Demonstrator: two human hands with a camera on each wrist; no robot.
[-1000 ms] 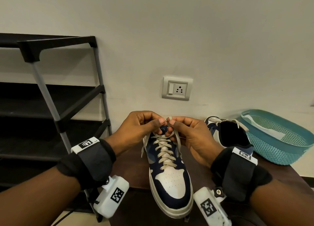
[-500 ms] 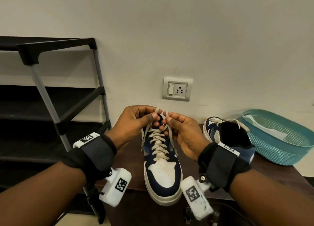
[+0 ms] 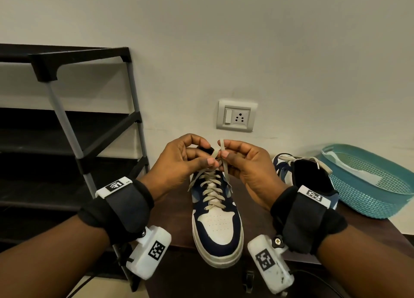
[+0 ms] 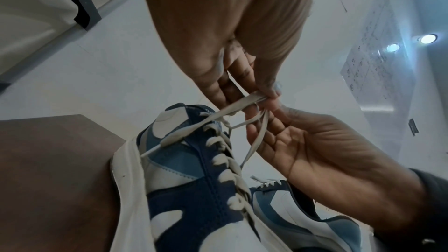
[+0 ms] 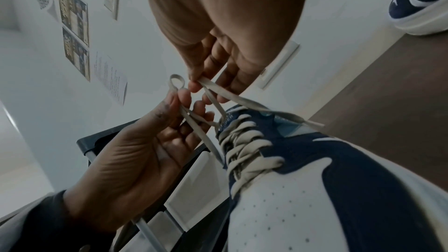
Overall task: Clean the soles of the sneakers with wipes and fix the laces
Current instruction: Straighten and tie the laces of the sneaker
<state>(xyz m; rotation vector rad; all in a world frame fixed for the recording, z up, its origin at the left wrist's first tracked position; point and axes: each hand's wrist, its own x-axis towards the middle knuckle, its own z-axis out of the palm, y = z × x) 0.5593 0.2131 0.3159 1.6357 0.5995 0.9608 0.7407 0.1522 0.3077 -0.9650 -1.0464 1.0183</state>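
Observation:
A navy and white sneaker [image 3: 218, 228] stands toe toward me on the dark wooden table [image 3: 172, 210]. Its beige laces [image 3: 210, 192] are threaded up to the tongue. My left hand [image 3: 208, 161] pinches a small lace loop [image 5: 177, 81] between thumb and finger. My right hand [image 3: 224, 154] pinches the other lace strand [image 5: 218, 91] right beside it, above the tongue. Both loose ends hang down the sneaker's sides. The second sneaker [image 3: 309, 174] stands to the right behind my right wrist, its laces loose.
A teal plastic basket [image 3: 358, 199] with a white wipe [image 3: 358, 172] in it sits at the table's right end. A black shoe rack [image 3: 65, 122] stands at the left. On the wall behind the hands is a wall socket [image 3: 236, 116].
Both hands have risen from the sneaker's tongue, drawing the lace ends up. A short loop now stands up between the fingertips.

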